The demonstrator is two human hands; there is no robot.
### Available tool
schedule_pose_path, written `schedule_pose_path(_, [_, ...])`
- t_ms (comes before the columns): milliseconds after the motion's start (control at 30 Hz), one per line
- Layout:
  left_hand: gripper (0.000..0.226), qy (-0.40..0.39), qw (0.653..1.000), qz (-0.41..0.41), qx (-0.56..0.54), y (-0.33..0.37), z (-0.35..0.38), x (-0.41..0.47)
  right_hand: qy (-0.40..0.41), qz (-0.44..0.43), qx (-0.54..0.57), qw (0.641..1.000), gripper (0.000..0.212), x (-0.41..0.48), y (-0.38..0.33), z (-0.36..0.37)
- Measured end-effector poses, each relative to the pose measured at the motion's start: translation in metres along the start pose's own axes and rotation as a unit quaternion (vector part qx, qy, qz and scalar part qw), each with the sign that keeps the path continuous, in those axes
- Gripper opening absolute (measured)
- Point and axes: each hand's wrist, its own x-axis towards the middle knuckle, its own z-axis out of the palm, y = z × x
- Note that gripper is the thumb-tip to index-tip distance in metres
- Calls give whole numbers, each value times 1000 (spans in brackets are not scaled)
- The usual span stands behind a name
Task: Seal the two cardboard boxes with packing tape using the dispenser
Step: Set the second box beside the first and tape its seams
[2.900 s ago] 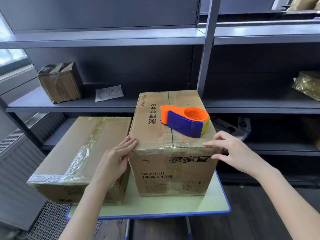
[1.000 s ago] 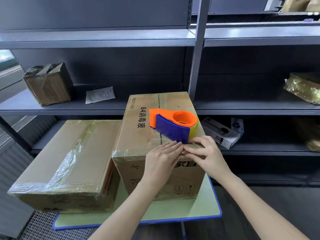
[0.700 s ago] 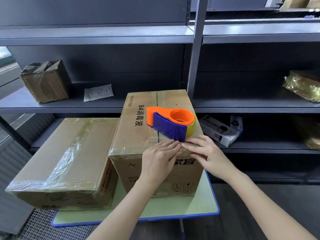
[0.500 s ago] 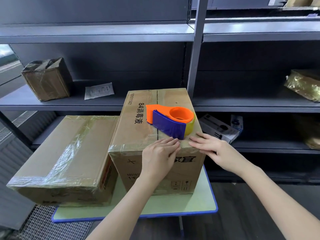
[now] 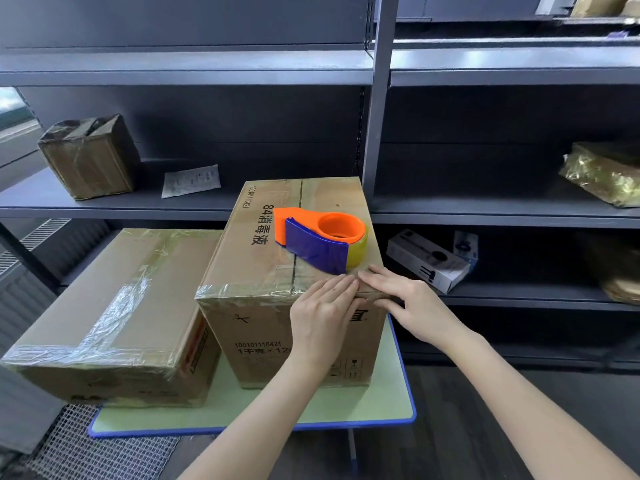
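Before shelving [image 5: 485, 214], left hand [image 5: 322, 315] and right hand [image 5: 414, 306] press taller box [image 5: 259, 271].

A: What colour is the dispenser [image 5: 317, 239]?
B: Orange body, blue side plate, yellow roll [image 5: 358, 251] at its 3 o'clock end.
A: The cardboard?
B: The tall box [image 5: 266, 268] is brown with black print; the low box [image 5: 79, 292] at its 9 o'clock is brown under glossy clear tape [image 5: 119, 308].
A: The worktop [image 5: 381, 400]?
B: Pale green, blue rim.
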Motion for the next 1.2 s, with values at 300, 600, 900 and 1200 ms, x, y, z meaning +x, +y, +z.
schedule_pose_path(300, [29, -6, 999, -15, 45, 8, 1, -2, -43, -30, 21, 998, 51, 2, 7, -6])
schedule_pose_path(600, [29, -30, 999, 2, 10, 3, -10, -14, -11, -53, 9, 998, 49, -1, 12, 3])
schedule_pose_path(900, [28, -13, 985, -99, 139, -32, -45, -35, 57, -72, 21, 996, 47, -4, 16, 16])
schedule_pose_path(1200, [38, -104, 978, -105, 147, -26, -62, -4, 146, -86, -154, 973, 12, 11, -14, 21])
